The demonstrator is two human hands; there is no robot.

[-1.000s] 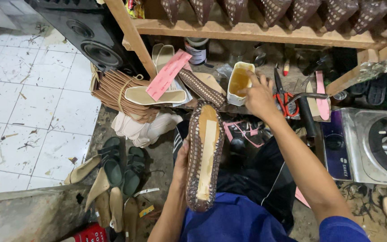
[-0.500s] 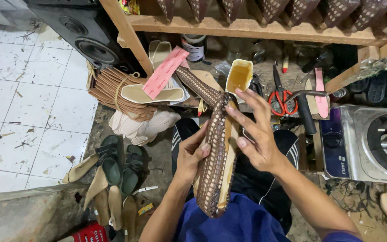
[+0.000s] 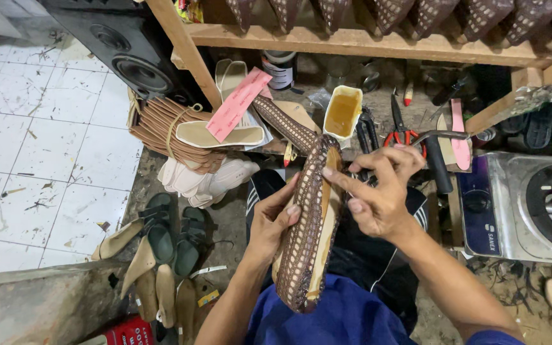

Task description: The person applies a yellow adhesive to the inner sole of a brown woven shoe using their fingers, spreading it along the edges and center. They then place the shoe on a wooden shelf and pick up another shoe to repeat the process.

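My left hand (image 3: 277, 218) grips a brown woven shoe upper on its last (image 3: 306, 225), held on edge over my lap with the pale insole side facing right. My right hand (image 3: 378, 190) is at the shoe's upper right edge, fingers spread, the forefinger pressing the rim near the toe. Just beyond the toe stands a cut-open yellowish container of glue (image 3: 341, 112).
A bundle of tan soles (image 3: 172, 133) with a pink strip lies at the left. Red-handled pliers (image 3: 401, 125) and other tools lie under a wooden shelf (image 3: 365, 42) of woven uppers. A gas stove (image 3: 526, 206) sits right; several green sandals and lasts (image 3: 167, 237) lie on the floor.
My right hand left the glue container and came back to the shoe. The shoe was turned from insole-up onto its edge, and my fingers now press along its rim.
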